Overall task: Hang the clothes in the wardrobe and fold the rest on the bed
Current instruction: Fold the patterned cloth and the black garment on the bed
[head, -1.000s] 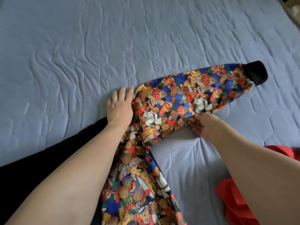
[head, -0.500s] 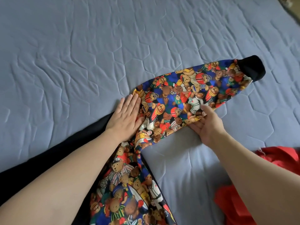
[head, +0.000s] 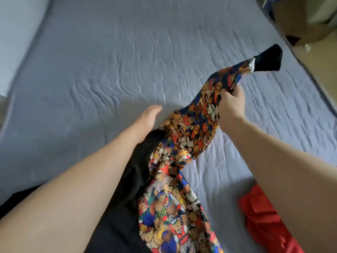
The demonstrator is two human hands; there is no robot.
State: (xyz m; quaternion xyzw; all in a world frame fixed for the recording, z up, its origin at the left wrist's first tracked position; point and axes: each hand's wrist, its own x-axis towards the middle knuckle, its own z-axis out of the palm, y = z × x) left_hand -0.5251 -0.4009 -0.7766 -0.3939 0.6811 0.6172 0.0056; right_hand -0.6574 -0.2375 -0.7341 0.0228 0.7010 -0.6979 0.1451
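The step in hand looks like folding a sleeve of the teddy-bear print garment [head: 180,194] across its body on the bed [head: 91,70]. The garment lies at the near edge of the mattress, its printed body running toward the camera, with a black lining or black panel beside it on the left. The right hand [head: 230,105] grips the sleeve [head: 202,123] partway along, fingers curled round the cloth, and holds it lifted off the mattress so that the black cuff [head: 268,58] sticks up and away to the right. The left hand [head: 148,117] lies with straight fingers at the shoulder where the sleeve joins the body; the frame is smeared there, so whether it presses the fabric or rests just beside it on the sheet I cannot tell. A red garment [head: 262,218] sits crumpled near the right forearm, apart from the printed one. The next move likely calls for carrying the sleeve leftward over the body while the left hand pins the fold line, then laying it flat without bunching the cuff.
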